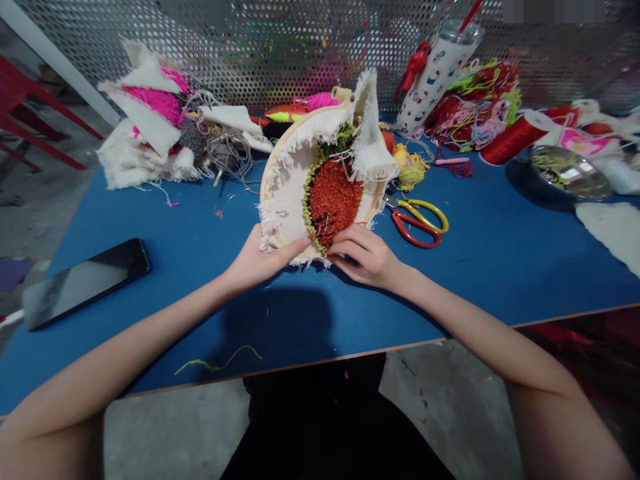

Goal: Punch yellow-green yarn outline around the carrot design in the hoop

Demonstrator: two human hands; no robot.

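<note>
Blue desk point(500, 267) fills most of the view, with a perforated metal panel point(280, 40) standing along its far edge. Heap of white and pink cloth scraps point(150, 127) at far left of the desk, grey cord tangled against it. Embroidery hoop point(290, 187) at centre, held tilted up off the desk surface, lower rim nearest the person. Frayed white cloth is stretched in it, carrying a tufted orange patch point(334, 200) edged in yellow-green and black; one loose cloth corner stands up at top right. Left hand point(260, 261) grips the lower left rim: thumb flat on the front cloth, fingers clamped behind, mostly hidden. Right hand point(367, 257) is at the lower right rim, fingers curled together and pressed on the cloth just below the orange patch. Black phone point(85, 283) lies screen up, well left of the hands. Patterned tumbler point(435, 73) with red straw far right of centre. Scissors point(417, 220), red and yellow handles, just right of the hoop. Red thread spool point(515, 137) on its side beyond. Green yarn strand point(220, 363) near the front edge.
</note>
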